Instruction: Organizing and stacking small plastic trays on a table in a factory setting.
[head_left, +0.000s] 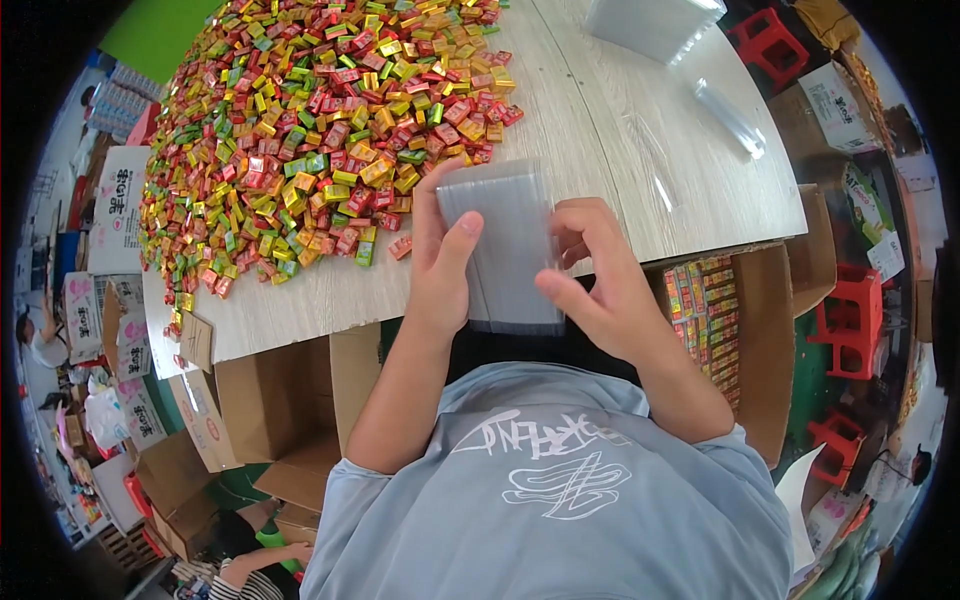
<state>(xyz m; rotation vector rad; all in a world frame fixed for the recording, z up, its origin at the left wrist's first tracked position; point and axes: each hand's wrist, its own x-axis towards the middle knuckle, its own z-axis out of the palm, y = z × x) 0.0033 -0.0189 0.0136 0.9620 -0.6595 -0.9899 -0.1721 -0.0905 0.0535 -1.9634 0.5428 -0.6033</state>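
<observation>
My left hand (443, 255) is closed around a thick stack of clear plastic sleeves (500, 255), thumb on top and fingers round the far left edge. The stack is held over the table's front edge, close to my body. My right hand (600, 280) is at the stack's right side, its thumb and curled fingers apart and their tips at the edge. That edge is slightly blurred, so firm contact cannot be made out. Beyond my left hand spreads a large heap of small foil-wrapped candies (330, 130) in red, yellow, green and orange.
On the pale wooden table (570, 130) lie another clear plastic stack (650, 25) and a loose clear sleeve (730, 118). Below its edge, a carton (765, 340) holds packed candy at right; an open carton (280, 400) stands at left. Red stools (850, 320) stand farther right.
</observation>
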